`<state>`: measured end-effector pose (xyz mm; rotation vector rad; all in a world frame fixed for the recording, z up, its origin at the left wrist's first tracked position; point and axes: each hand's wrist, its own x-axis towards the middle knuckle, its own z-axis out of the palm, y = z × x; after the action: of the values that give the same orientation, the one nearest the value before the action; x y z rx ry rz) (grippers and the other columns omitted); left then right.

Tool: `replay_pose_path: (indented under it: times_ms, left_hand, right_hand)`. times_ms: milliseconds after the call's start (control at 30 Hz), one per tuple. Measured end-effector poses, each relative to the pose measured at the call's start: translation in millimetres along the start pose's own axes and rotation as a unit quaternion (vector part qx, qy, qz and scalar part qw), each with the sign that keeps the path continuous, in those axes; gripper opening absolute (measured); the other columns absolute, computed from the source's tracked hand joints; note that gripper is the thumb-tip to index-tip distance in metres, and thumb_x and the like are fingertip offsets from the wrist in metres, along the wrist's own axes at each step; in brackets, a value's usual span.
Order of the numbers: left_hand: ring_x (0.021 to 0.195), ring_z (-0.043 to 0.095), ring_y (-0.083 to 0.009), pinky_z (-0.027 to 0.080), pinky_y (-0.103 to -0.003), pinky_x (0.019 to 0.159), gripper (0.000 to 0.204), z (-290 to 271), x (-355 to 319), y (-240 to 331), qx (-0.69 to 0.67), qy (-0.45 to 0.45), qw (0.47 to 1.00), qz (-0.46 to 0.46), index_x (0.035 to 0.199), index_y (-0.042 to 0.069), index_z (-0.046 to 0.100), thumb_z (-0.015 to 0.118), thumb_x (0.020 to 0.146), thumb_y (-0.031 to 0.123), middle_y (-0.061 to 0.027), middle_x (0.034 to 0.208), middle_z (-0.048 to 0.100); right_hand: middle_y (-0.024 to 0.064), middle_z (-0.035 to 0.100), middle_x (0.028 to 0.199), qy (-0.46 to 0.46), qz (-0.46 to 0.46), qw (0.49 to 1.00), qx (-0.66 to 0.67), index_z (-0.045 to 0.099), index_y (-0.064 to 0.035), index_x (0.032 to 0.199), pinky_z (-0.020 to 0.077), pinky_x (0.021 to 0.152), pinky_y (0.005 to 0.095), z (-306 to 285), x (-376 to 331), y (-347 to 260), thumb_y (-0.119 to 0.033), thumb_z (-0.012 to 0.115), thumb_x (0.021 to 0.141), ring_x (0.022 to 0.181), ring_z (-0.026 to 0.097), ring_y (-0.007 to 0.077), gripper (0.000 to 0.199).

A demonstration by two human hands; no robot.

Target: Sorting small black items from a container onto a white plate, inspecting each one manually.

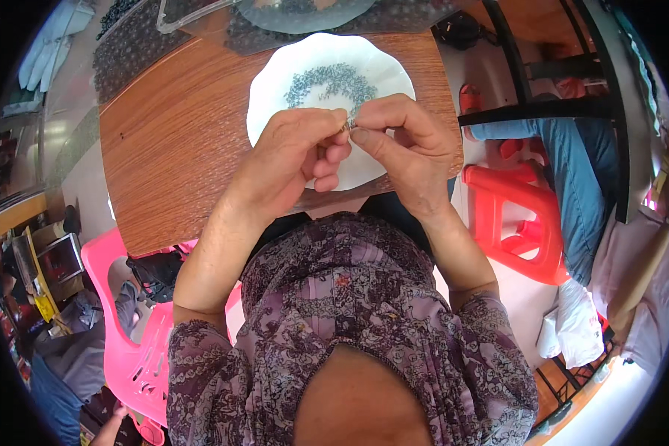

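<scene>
A white plate with a scalloped rim rests on the wood-grain table, and many small dark grey-green pieces lie scattered across its middle. Above the plate's near half, my left hand and my right hand meet with their fingertips almost touching. Thumb and forefinger are pinched together on each hand. Between them is a tiny metallic-looking piece, too small to name. The left hand's other fingers curl loosely below the pinch.
The wooden table has its near edge just before my body. At its far side are a second plate and a dark patterned mat. A pink chair stands left, a red stool right, near a person's jeans-clad leg.
</scene>
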<state>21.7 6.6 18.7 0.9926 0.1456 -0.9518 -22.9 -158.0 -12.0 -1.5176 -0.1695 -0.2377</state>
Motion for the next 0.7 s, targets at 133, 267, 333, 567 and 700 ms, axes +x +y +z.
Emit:
replay_pose_path:
  times_ms: [133, 267, 333, 567, 700]
  left_hand:
    - [0.053, 0.038, -0.0064, 0.033, -0.021, 0.045, 0.025, 1.1, -0.6, 0.6, -0.01, -0.016, 1.0, -0.011, 0.075, 0.004, 0.053, 0.054, 0.089, 0.025, 0.0009, 0.065, 0.046]
    - [0.057, 0.043, -0.0079, 0.036, -0.022, 0.05, 0.027, 8.7, -4.2, -9.1, 0.227, 0.084, 0.958, 0.157, 0.077, 0.002, 0.053, 0.05, 0.092, 0.024, 0.0004, 0.067, 0.048]
    - [0.058, 0.046, -0.0112, 0.038, -0.024, 0.052, 0.025, 7.7, -2.1, -13.0, 0.287, 0.099, 0.93, 0.207, 0.078, 0.001, 0.052, 0.05, 0.092, 0.022, -0.0021, 0.067, 0.049]
    - [0.065, 0.054, -0.0254, 0.043, -0.033, 0.059, 0.012, 8.7, 2.6, -22.1, 0.471, 0.181, 0.785, 0.361, 0.086, 0.001, 0.051, 0.053, 0.088, 0.013, -0.0132, 0.074, 0.053]
    - [0.065, 0.054, -0.0252, 0.043, -0.033, 0.058, 0.01, 9.0, 4.1, -22.7, 0.475, 0.18, 0.774, 0.378, 0.088, 0.001, 0.05, 0.054, 0.088, 0.011, -0.0126, 0.076, 0.054]
  right_hand:
    - [0.0078, 0.058, 0.092, 0.003, -0.042, 0.999, -0.001, 0.061, 0.0015, 0.086, 0.0448, 0.077, 0.0252, 0.6, -1.1, -0.5, 0.01, 0.064, 0.073, 0.085, 0.056, 0.0141, 0.016]
    - [0.0068, 0.059, 0.091, 0.007, 0.017, 0.997, 0.073, 0.06, 0.0018, 0.088, 0.0453, 0.076, 0.0242, 2.0, -0.9, -5.6, 0.009, 0.063, 0.074, 0.084, 0.056, 0.0127, 0.016]
    - [0.0048, 0.06, 0.09, 0.048, 0.153, 0.982, 0.099, 0.058, 0.0026, 0.092, 0.0457, 0.075, 0.0224, 6.1, -1.0, -12.3, 0.007, 0.062, 0.077, 0.081, 0.056, 0.0104, 0.015]
    - [0.0028, 0.059, 0.088, 0.059, 0.135, 0.988, 0.034, 0.056, 0.0027, 0.095, 0.0453, 0.073, 0.0205, 13.9, -4.0, -7.1, 0.0, 0.059, 0.083, 0.079, 0.055, 0.0081, 0.013]
    - [0.0026, 0.059, 0.086, 0.07, 0.116, 0.991, 0.006, 0.055, 0.0024, 0.096, 0.0449, 0.072, 0.0206, 16.8, -4.2, -3.2, -0.003, 0.057, 0.086, 0.078, 0.054, 0.0079, 0.012]
